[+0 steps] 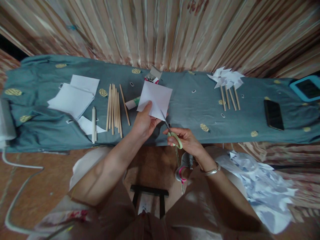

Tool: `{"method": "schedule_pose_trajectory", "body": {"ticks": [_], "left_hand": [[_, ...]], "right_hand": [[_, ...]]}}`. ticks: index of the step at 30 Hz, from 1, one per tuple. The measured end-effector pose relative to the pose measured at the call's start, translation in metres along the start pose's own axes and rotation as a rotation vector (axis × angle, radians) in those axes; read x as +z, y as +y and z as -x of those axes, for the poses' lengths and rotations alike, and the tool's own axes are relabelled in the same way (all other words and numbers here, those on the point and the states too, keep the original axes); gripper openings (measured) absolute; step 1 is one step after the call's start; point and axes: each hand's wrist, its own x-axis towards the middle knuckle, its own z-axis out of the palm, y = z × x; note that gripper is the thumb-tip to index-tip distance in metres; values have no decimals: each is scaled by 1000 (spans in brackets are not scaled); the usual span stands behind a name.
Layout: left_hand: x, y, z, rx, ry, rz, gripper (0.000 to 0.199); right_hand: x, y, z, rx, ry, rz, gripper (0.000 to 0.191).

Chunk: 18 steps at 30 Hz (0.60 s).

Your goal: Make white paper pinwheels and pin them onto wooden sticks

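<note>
A white square of paper (158,96) is gripped by my left hand (145,121), thumb on top and fingers underneath. My right hand (185,138) is closed around the green handles of a pair of scissors (176,140). The blades reach the paper's lower right corner; whether they have cut into it I cannot tell. Just behind the paper stands a small open box (152,78) with shiny bits inside, partly covered. A green and white tube (132,102) lies to the paper's left, its right end hidden.
Wooden sticks (113,110), a white pen-like object (94,125) and stacked paper sheets (72,98) lie left on the cloth-covered table (185,116). Finished paper pinwheels (226,78), a dark phone (274,115) and a blue-framed device (307,88) are right. Paper scraps (262,186) sit beside my leg.
</note>
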Motion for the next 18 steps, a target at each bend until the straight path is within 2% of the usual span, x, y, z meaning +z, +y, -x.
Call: {"method": "schedule_pose_trajectory", "body": {"ticks": [10, 18], "left_hand": [[0, -1, 0, 35, 13, -7, 24], [0, -2, 2, 88, -44, -47, 36]], "right_hand": [[0, 2, -2, 10, 3, -26, 44], [2, -3, -1, 26, 17, -61, 44]]}}
